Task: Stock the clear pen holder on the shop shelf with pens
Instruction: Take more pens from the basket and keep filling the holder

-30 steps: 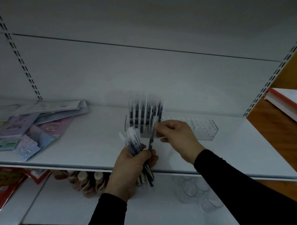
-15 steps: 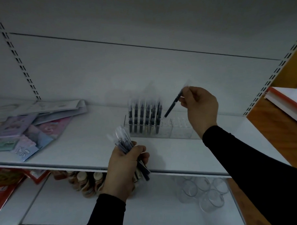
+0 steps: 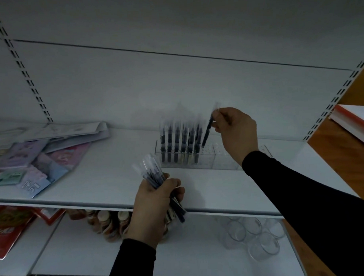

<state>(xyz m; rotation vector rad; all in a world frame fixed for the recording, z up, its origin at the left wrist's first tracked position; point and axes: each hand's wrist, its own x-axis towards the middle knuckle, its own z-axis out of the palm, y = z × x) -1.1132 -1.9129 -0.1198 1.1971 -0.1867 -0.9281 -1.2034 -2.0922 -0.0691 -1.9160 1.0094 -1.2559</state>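
The risk I see from here is a miss at the hole — the pen [image 3: 207, 132] in the right hand [image 3: 235, 131] is tilted, its lower tip just at the top of the clear pen holder [image 3: 217, 157], right beside the pens already standing [image 3: 180, 144] in the left part of it. If I bring it down at that slant, I judge it could skid off the perforated top or knock the nearest upright pen and rattle the row; the holder looks light and stands free on the shop shelf [image 3: 108, 181], so a sideways push might shift it too. The holes are too small and blurred for me to tell which 1 the tip is over. The right hand pinches the pen near its upper end between thumb and fingertips, fingers curled tight round it, which leaves the long lower part free to swing — another reason the tip could wander. The left hand [image 3: 156, 202] is wrapped round a bundle of pens [image 3: 152, 174], held in front of the shelf edge and well apart from the holder, caps fanning up past the thumb and the other ends sticking out below the fist. That fan looks loose to me — 1 could slip out while my attention is on the right side. The right half of the holder has no pens standing in it.
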